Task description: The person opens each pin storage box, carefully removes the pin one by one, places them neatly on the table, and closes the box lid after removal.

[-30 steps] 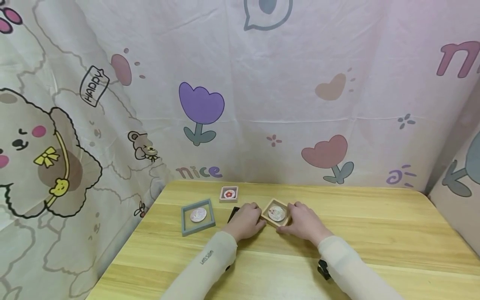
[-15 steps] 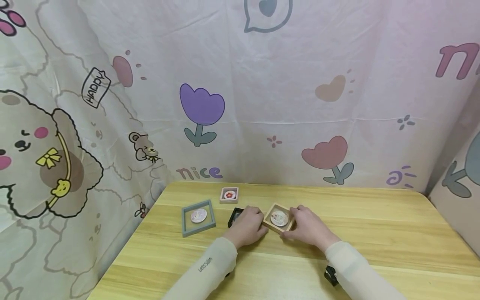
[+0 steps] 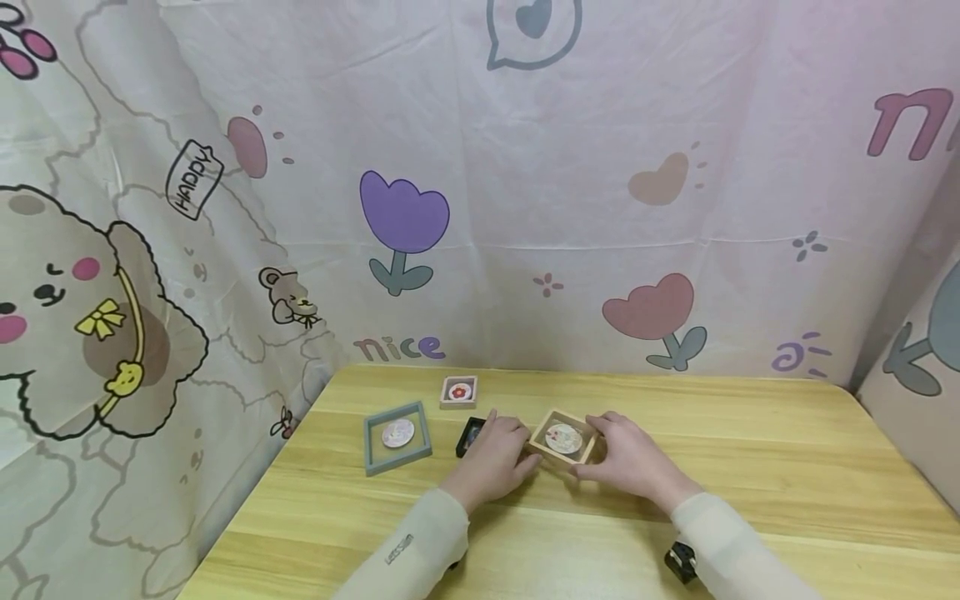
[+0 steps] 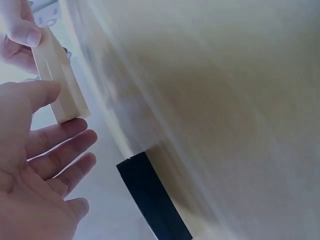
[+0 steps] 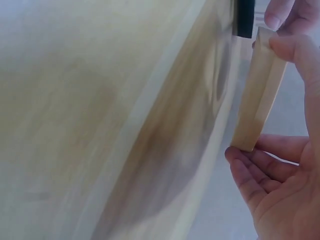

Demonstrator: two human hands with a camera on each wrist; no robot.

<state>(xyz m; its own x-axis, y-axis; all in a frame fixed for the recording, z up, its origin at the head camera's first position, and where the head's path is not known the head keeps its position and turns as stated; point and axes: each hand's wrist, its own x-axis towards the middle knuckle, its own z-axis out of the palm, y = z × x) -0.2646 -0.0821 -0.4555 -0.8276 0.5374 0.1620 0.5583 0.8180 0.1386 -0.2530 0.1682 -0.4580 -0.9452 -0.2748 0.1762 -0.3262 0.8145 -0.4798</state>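
Observation:
A square light-wood display frame (image 3: 551, 456) with a pale, patterned round disc (image 3: 564, 438) inside is held between my two hands. My left hand (image 3: 491, 458) pinches its left corner; in the left wrist view the thumb lies against the wooden side (image 4: 56, 75) and a fingertip meets its end. At the right corner my right hand (image 3: 633, 458) grips the frame, thumb on the near side and fingers beyond. The right wrist view shows the frame's edge (image 5: 257, 95) tilted between thumb and fingers. Behind my left hand sits a small black frame (image 3: 468, 435), partly hidden.
A larger grey-blue frame (image 3: 399, 460) with a pale disc lies at left on the wooden table (image 3: 750, 467). A small pink frame (image 3: 458, 404) with a red flower disc sits at the back. A printed curtain (image 3: 525, 208) hangs right behind the table.
The wooden frame has shifted slightly right and nearer, along with both hands. More of the black frame now shows beside my left hand.

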